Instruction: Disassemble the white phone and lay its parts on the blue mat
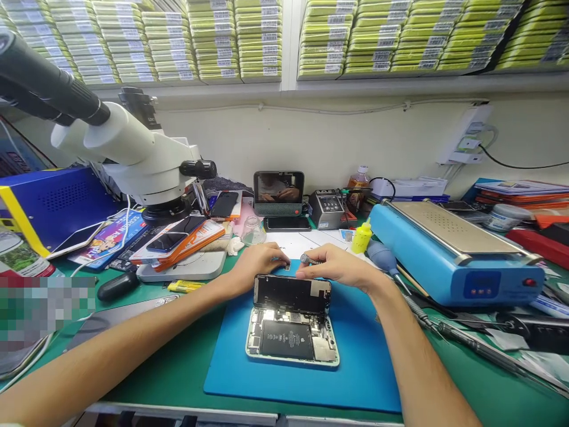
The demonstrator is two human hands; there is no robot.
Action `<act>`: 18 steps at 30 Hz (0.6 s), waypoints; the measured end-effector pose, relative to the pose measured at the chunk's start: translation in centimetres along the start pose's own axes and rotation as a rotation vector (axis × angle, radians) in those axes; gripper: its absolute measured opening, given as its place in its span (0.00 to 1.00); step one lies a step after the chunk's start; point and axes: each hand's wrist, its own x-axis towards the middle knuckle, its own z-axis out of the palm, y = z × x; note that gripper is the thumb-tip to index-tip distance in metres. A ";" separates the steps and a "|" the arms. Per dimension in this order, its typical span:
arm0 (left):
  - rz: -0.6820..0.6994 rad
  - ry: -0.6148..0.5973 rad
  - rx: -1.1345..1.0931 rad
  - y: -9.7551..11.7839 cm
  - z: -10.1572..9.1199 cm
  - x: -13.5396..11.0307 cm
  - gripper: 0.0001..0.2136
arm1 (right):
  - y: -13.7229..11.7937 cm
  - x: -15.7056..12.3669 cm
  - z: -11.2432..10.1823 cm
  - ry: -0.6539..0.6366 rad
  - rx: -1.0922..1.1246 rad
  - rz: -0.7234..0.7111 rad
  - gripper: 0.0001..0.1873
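An opened phone (pixel 292 356) lies on a blue mat (pixel 355 379), its battery and inner parts showing. The phone's detached or raised screen (pixel 291 295) stands tilted up along the far edge. Beyond the screen, my left hand (pixel 255 267) rests with its fingers curled, the tips next to a small component (pixel 287 267); whether they grip it is hard to see. My right hand (pixel 340 267) is closed around a short grey screwdriver (pixel 306 259), just above the screen's top edge. Most of the screwdriver is hidden by the fingers.
A microscope (pixel 133 154) looms at left above stacked phones and boxes (pixel 182 243). To the right sit a blue heating plate machine (pixel 453 255), a yellow bottle (pixel 362 237), a blower bulb (pixel 381 256) and tweezers (pixel 489 353). A small display (pixel 279 193) stands behind.
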 end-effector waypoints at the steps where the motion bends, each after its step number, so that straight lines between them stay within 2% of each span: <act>1: -0.004 0.003 -0.017 0.1 0.0 0.0 0.15 | 0.0 0.0 0.0 0.001 0.000 0.000 0.30; 4: -0.022 0.024 -0.094 0.4 -0.3 0.1 0.14 | -0.1 0.0 0.0 0.000 -0.002 -0.004 0.30; 8: -0.081 0.080 -0.266 1.3 -1.8 -0.6 0.15 | -0.1 0.1 0.0 -0.006 0.001 -0.008 0.28; 11: -0.143 0.073 -0.422 2.1 -3.1 -2.5 0.23 | -0.2 0.1 0.0 -0.004 0.009 -0.010 0.28; 13: -0.166 0.020 -0.511 2.8 -3.7 -4.4 0.32 | -0.3 0.1 0.0 0.002 0.015 -0.008 0.28; 14: -0.169 -0.010 -0.545 3.1 -3.9 -5.3 0.32 | -0.4 0.0 0.1 0.006 0.017 -0.006 0.28; 18: -0.157 -0.114 -0.632 3.5 -3.4 -8.0 0.21 | -0.5 -0.1 0.3 0.018 0.013 0.001 0.25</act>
